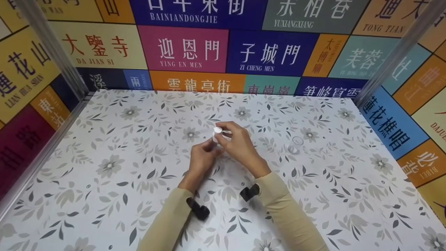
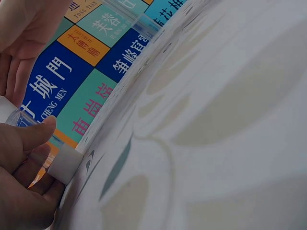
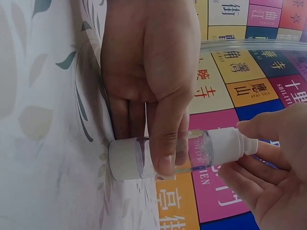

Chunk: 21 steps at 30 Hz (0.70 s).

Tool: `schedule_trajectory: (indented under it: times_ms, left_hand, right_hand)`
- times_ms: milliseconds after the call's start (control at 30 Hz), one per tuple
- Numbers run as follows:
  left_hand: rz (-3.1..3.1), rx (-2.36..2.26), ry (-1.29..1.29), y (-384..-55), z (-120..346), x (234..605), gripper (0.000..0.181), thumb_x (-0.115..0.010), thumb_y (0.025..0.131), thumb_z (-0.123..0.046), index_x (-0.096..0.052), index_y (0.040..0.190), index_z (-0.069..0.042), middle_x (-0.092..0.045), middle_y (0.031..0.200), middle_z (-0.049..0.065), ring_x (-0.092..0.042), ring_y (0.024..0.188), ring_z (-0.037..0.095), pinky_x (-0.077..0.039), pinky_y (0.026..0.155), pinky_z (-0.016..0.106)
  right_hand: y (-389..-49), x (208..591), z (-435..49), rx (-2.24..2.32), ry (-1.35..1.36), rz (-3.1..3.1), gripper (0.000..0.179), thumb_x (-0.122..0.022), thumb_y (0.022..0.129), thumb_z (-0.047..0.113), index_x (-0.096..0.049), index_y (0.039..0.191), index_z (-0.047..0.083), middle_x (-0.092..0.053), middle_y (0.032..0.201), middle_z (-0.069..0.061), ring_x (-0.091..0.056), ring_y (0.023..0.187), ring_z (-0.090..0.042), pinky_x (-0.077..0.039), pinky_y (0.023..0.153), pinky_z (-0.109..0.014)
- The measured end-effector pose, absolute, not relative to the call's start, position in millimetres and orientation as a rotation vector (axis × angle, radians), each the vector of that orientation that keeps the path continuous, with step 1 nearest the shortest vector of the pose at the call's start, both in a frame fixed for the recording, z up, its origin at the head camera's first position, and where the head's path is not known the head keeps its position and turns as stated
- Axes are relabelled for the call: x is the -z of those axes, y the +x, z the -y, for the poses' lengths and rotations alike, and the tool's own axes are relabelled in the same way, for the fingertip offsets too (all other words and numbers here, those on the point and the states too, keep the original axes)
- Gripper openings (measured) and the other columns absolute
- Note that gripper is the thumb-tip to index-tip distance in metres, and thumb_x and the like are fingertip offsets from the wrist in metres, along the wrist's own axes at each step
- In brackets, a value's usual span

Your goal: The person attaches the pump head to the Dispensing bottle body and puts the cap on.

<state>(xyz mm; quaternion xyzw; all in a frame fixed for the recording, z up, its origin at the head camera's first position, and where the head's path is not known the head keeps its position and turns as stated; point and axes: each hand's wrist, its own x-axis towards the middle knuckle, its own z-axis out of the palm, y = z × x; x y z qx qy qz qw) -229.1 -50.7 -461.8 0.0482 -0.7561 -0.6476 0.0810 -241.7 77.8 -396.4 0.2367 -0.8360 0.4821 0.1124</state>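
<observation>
A small clear pump bottle (image 3: pixel 197 148) with a white base (image 3: pixel 125 159) stands upright, its base at or very near the tabletop. My left hand (image 1: pixel 203 157) grips the clear body between thumb and fingers. At the top, my right hand (image 1: pixel 241 142) pinches the white pump head (image 3: pixel 247 144) above the white collar (image 3: pixel 225 145). From the head camera mostly the white top (image 1: pixel 217 130) of the bottle shows, as the fingers hide its body. To the right of the hands a clear cylindrical cap (image 1: pixel 296 145) stands on the table.
A white table (image 1: pixel 139 195) with a grey leaf and flower print lies under the hands. Colourful panels with Chinese lettering (image 1: pixel 188 48) rise behind and on both sides. Metal posts (image 1: pixel 390 55) stand at the back corners.
</observation>
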Motion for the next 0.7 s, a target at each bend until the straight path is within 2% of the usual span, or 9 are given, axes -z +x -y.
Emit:
schedule_trajectory:
  times_ms: [267, 467, 700]
  left_hand:
    - [2.254, 1.933, 0.138, -228.5, 51.3, 461.8, 0.043, -0.082, 0.079, -0.006, -0.071, 0.121, -0.004, -0.070, 0.122, 0.015, -0.067, 0.117, 0.024, -0.054, 0.101, 0.037]
    - [2.259, 1.923, 0.136, -228.6, 51.2, 461.3, 0.048, -0.081, 0.079, -0.005, -0.067, 0.125, -0.001, -0.066, 0.127, 0.019, -0.061, 0.127, 0.031, -0.049, 0.108, 0.040]
    - [2.261, 1.908, 0.142, -228.6, 51.1, 461.2, 0.046, -0.081, 0.079, -0.006, -0.068, 0.123, -0.002, -0.066, 0.126, 0.018, -0.062, 0.125, 0.030, -0.050, 0.107, 0.040]
  right_hand:
    - [-241.8, 395.9, -77.1, -1.407, 0.712, 2.448, 0.027, -0.069, 0.091, 0.003, -0.067, 0.117, -0.004, -0.070, 0.115, -0.019, -0.068, 0.110, -0.031, -0.059, 0.094, -0.037]
    - [-242.0, 396.5, -77.6, -1.396, 0.725, 2.449, 0.028, -0.070, 0.090, 0.003, -0.066, 0.117, -0.004, -0.070, 0.113, -0.019, -0.069, 0.109, -0.031, -0.059, 0.092, -0.034]
    - [-242.5, 397.2, -76.8, -1.419, 0.718, 2.430, 0.028, -0.071, 0.090, 0.002, -0.066, 0.117, -0.005, -0.070, 0.112, -0.020, -0.069, 0.108, -0.032, -0.060, 0.091, -0.038]
